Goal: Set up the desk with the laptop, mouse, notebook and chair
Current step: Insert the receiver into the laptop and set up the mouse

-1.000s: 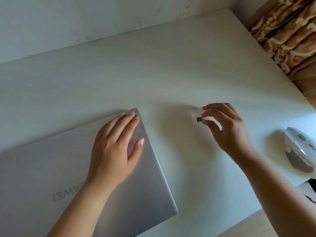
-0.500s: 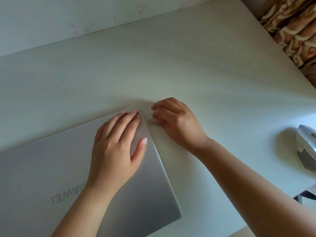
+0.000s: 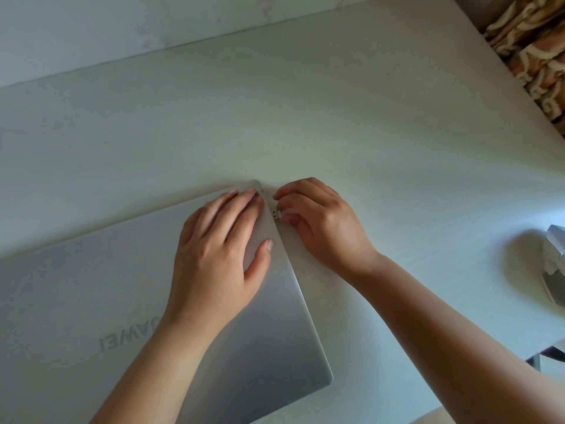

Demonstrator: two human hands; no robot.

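A closed silver laptop [image 3: 91,295] lies at the near left of the pale desk [image 3: 305,117]. My left hand [image 3: 223,252] rests flat on the lid near its far right corner, fingers straight. My right hand [image 3: 315,221] pinches a small USB receiver [image 3: 276,214] and holds it against the laptop's right edge. A grey and white mouse [image 3: 555,264] sits at the desk's right edge, partly cut off by the frame. No notebook or chair seat is in view.
A pale wall [image 3: 122,26] runs along the back of the desk. A brown patterned curtain [image 3: 532,50] hangs at the top right. A dark metal piece [image 3: 547,356] shows below the desk's right front edge.
My right hand carried the small receiver leftwards from mid-desk to the laptop's right edge and now holds it there. The left hand stayed on the lid.
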